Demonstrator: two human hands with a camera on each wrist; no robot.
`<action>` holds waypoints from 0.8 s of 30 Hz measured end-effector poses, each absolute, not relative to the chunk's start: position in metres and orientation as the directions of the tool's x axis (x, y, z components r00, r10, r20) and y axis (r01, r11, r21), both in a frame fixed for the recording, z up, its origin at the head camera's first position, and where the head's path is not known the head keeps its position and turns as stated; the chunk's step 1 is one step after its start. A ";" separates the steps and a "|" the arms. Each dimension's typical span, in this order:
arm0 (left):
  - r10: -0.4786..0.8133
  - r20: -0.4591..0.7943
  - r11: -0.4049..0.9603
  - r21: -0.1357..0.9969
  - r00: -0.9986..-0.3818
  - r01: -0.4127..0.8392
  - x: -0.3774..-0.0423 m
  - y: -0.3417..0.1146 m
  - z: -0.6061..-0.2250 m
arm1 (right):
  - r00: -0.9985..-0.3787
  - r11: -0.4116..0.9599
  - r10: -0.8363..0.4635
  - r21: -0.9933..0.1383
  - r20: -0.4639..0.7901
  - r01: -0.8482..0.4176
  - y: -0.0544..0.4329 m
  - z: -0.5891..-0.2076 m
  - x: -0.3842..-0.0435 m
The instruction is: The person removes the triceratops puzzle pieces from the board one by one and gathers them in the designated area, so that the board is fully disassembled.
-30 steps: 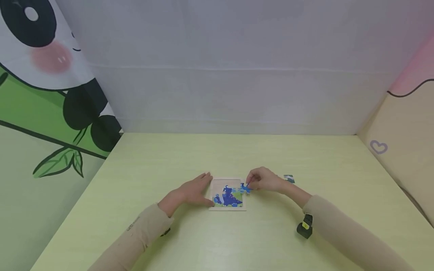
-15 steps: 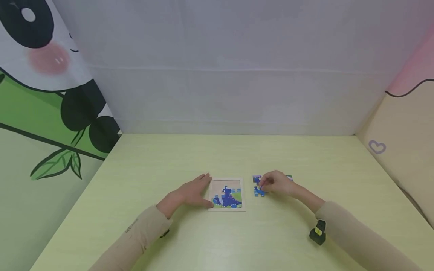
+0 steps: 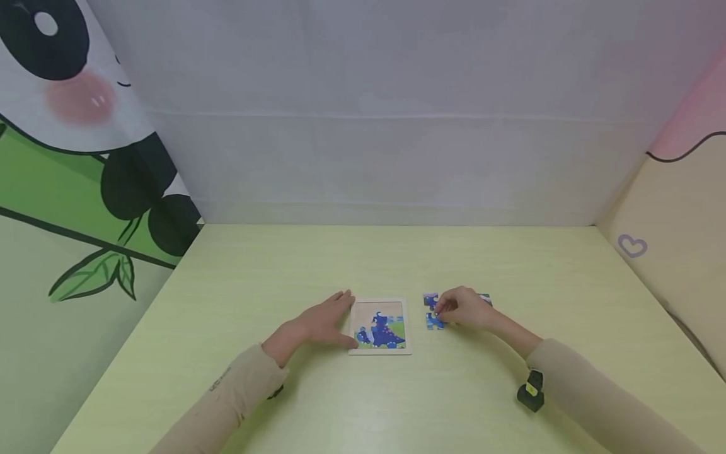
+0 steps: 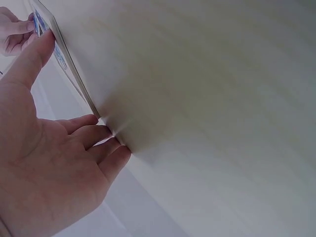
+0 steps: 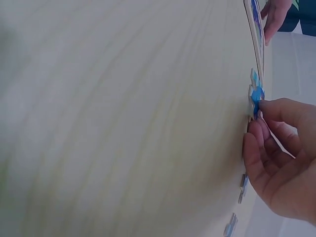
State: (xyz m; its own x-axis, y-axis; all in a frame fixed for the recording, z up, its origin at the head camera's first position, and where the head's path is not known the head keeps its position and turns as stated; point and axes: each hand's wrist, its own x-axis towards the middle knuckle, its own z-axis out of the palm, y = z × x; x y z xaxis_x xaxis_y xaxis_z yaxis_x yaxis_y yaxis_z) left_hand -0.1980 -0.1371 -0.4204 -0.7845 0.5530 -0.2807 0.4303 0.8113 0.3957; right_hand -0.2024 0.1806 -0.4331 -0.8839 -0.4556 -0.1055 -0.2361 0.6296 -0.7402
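Observation:
A square wooden puzzle tray (image 3: 379, 352) lies on the table, its lower part filled with a blue dinosaur picture and its upper part bare wood. My left hand (image 3: 324, 320) rests along its left side, thumb at the near corner and fingers spread towards the far corner. To the right of the tray, my right hand (image 3: 467, 308) pinches a blue puzzle piece (image 5: 255, 94) between thumb and fingers, low over the tabletop. Just beyond that piece lies a purple-blue puzzle piece (image 3: 430, 299), partly covered by the fingers.
Behind my right hand another puzzle piece (image 3: 485, 297) shows in part. The right wrist view has two loose pieces on the table, one close to the hand (image 5: 243, 188) and one lower down (image 5: 230, 225). A pale wall (image 3: 397, 170) closes off the table's far side.
My right hand has moved right, from the tray's right edge to the loose pieces, with the blue puzzle piece. Over the last half second it barely moves. The left hand stays put.

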 end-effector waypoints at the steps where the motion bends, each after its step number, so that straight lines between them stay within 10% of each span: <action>1: 0.553 -0.281 0.812 0.395 -0.784 0.431 -0.198 -0.137 -0.420 | -0.884 0.630 -0.455 -0.740 -0.106 -0.236 0.181 -0.433 -0.202; 24: 0.538 -0.295 0.823 0.389 -0.790 0.415 -0.197 -0.135 -0.418 | -0.871 0.646 -0.478 -0.717 -0.111 -0.263 0.182 -0.431 -0.205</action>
State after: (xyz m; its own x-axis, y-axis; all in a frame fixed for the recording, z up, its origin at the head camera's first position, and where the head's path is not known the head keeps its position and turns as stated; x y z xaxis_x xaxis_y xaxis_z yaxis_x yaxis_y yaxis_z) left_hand -0.1972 -0.1351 -0.4177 -0.7900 0.5375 -0.2949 0.4146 0.8227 0.3890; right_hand -0.2046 0.1815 -0.4306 -0.8714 -0.4778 -0.1113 -0.2626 0.6458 -0.7169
